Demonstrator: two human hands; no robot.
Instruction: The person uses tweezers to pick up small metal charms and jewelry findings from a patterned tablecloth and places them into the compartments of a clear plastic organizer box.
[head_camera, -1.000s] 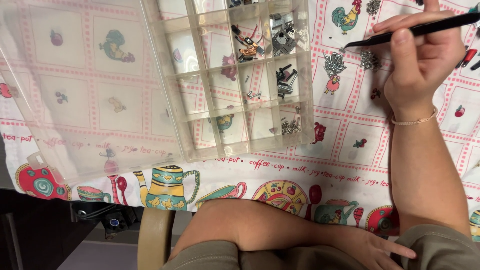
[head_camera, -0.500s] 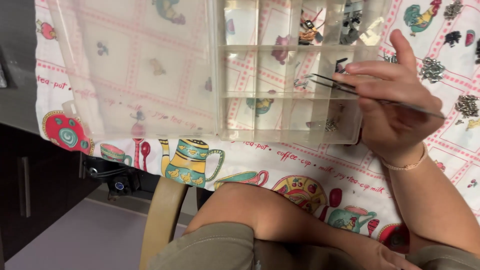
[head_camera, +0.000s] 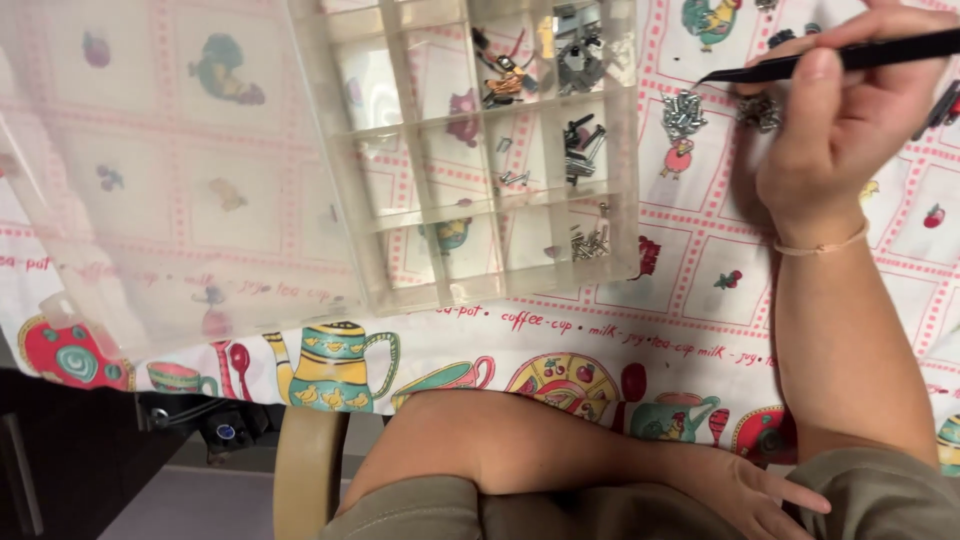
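Right hand (head_camera: 840, 130) fingers pinched shut around black tweezers (head_camera: 830, 60), long axis near horizontal, tip pointing left, above screw pile (head_camera: 683, 113) on surface. Left hand (head_camera: 745, 490) open, resting in lap.

black tweezers (head_camera: 850, 58), clear organizer box (head_camera: 470, 150), red-checked teapot-print tablecloth (head_camera: 600, 340)

Organiser box (head_camera: 420, 250): clear glossy plastic. Tweezers (head_camera: 840, 58): matt black. Screws (head_camera: 683, 113): shiny metal. Tablecloth (head_camera: 560, 340): printed cloth, smooth.

head cam | looks steeply down | close over table edge (head_camera: 620, 340) and lap
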